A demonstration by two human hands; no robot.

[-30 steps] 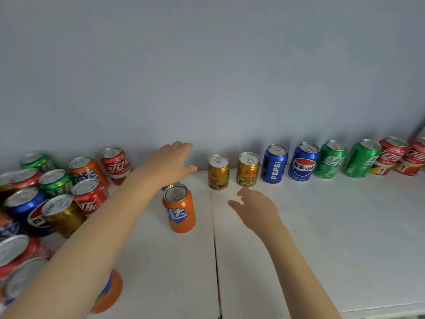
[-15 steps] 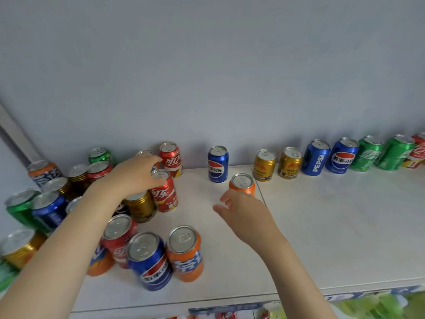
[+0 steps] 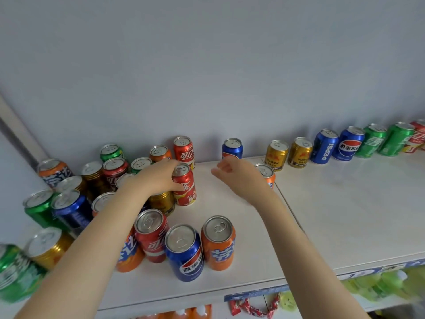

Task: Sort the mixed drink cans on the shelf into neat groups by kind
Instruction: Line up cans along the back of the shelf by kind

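Note:
Mixed cans crowd the left of the white shelf (image 3: 345, 215). My left hand (image 3: 161, 178) grips an upright red cola can (image 3: 185, 189) at the cluster's right edge, thumb on its front, fingers over its top. My right hand (image 3: 239, 176) hovers with loosely curled fingers and holds nothing. It partly hides an orange can (image 3: 266, 174), and a lone blue Pepsi can (image 3: 232, 148) stands behind it by the wall. Along the wall to the right runs a sorted row: two gold cans (image 3: 277, 155), two blue Pepsi cans (image 3: 325, 146), two green cans (image 3: 373, 143), then red cans (image 3: 418, 137).
Near the front edge stand a red can (image 3: 150, 233), a blue Pepsi can (image 3: 184, 252) and an orange can (image 3: 218, 242). A seam (image 3: 287, 203) splits the shelf panels. Bare shelf lies right of the seam. Packaged goods (image 3: 379, 286) show on the shelf below.
The view swung left from the sorted row to the mixed cluster. My left hand left the blue can by the wall and took hold of the red cola can. My right hand drifted left off the orange can.

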